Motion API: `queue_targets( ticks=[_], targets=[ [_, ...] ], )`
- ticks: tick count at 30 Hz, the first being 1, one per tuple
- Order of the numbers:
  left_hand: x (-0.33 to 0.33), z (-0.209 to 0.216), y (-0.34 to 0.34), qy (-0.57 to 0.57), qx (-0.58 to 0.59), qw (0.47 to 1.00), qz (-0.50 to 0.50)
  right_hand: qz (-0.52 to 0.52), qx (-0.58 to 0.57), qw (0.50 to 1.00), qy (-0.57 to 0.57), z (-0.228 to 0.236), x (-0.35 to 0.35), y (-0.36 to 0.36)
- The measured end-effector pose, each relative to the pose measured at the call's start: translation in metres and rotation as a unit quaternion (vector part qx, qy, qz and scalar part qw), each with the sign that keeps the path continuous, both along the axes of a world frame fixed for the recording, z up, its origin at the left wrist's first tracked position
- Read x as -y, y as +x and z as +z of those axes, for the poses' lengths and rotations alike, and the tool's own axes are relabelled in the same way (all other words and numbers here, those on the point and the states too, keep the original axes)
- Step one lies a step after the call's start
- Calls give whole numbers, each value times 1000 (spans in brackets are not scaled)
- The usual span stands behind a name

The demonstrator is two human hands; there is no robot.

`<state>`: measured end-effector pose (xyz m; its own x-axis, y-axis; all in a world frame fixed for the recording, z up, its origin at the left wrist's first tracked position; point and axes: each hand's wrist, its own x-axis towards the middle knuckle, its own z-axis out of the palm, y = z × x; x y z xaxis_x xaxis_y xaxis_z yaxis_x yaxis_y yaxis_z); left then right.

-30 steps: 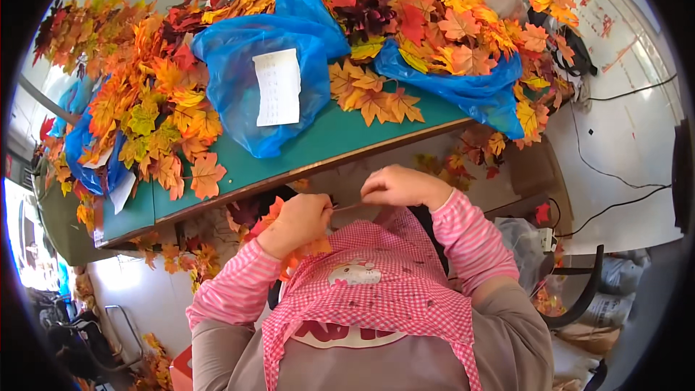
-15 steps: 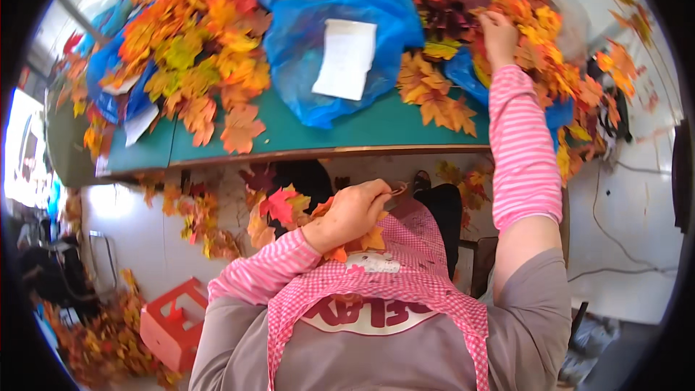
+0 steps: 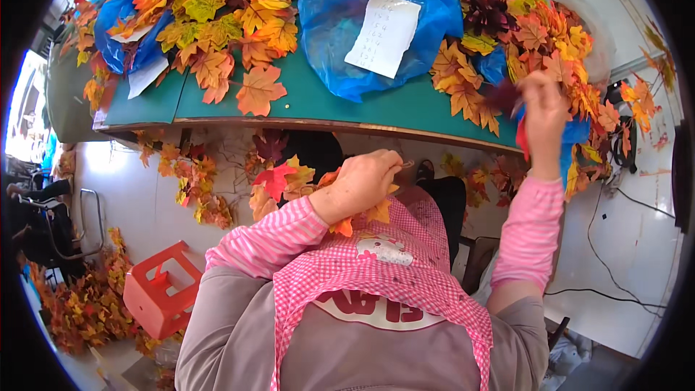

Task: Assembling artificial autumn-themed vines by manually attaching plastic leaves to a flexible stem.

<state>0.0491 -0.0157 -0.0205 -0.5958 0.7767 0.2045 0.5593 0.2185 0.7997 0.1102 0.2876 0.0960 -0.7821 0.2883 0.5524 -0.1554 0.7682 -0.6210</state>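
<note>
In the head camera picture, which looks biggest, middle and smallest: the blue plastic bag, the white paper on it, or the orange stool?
1. blue plastic bag
2. orange stool, though it sits farther down on the floor, so unsure
3. white paper

Orange leaves, blue bag

Green table w/ a wood-edged rim is running across the upper part, bending w/ the lens. White wall is showing below it, daylight glaring in at far left from a bright window. Orange plastic stool is lying tipped on the floor at lower left, near a dark metal-framed chair. On the right, black cables are trailing over a white surface.
</note>
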Motion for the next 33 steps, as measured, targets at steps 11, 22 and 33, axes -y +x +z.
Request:
queue_targets(
  ticks=[11,22,33],
  targets=[
    [-3,4,-5,25,4,1000,2,192,80,882,-423,-89,115,17],
    [2,5,-2,51,20,998,6,150,236,949,-144,-81,116,27],
    [2,2,-5,49,16,999,4,149,206,967,-5,-78,116,20]
  ],
)
